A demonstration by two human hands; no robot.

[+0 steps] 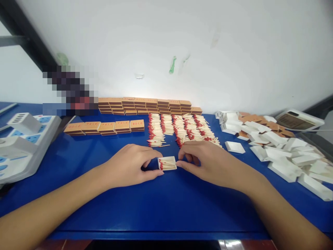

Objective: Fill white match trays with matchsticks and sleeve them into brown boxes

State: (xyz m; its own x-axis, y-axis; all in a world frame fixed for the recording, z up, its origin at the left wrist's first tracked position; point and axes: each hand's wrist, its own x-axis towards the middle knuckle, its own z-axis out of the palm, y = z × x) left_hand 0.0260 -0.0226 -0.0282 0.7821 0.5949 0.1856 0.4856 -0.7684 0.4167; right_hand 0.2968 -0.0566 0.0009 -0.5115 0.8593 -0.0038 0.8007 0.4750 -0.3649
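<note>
Two hands (131,165) (208,163) — one tray (170,169) between

White wall (234,59), green smudge (172,65); dark beam (32,40) left; blue tabletop (166,205); reddish floor (75,244) below.

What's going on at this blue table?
A person's left hand grips one end of a small white tray holding red-tipped matches; the right hand is at its other end. Beyond, loose matches lie in columns. Matchboxes sit in a row to the left and stacked further back; white trays lie heaped on the right.
</note>
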